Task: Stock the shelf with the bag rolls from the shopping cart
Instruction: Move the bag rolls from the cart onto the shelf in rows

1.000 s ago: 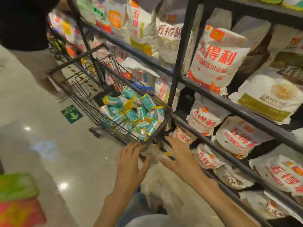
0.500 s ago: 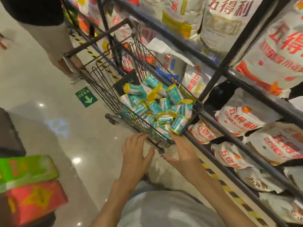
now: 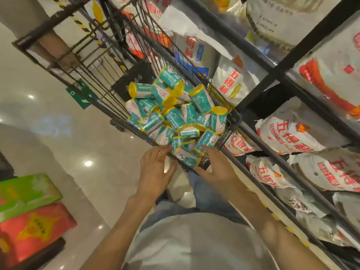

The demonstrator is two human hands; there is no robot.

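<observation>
Several teal-and-white bag rolls [image 3: 175, 115] with yellow ends lie piled in the black wire shopping cart [image 3: 236, 118], which stands alongside the black metal shelf [image 3: 292, 61]. My left hand [image 3: 155, 170] reaches over the cart's near rim, fingers fairly straight, tips at the nearest rolls. My right hand [image 3: 215, 169] is at the same rim, its fingertips touching a roll [image 3: 207, 140]. One roll [image 3: 185, 155] lies between the two hands. Neither hand grips anything.
The shelf on the right is packed with large white flour bags [image 3: 288, 131] printed in red. Behind the cart's handle [image 3: 48, 22] stand a person's legs [image 3: 56, 45]. Green [image 3: 25, 191] and red [image 3: 35, 228] boxes sit on the glossy floor at lower left.
The view has tilted down and come closer to the cart. Both hands have moved up from below the near rim to the closest rolls.
</observation>
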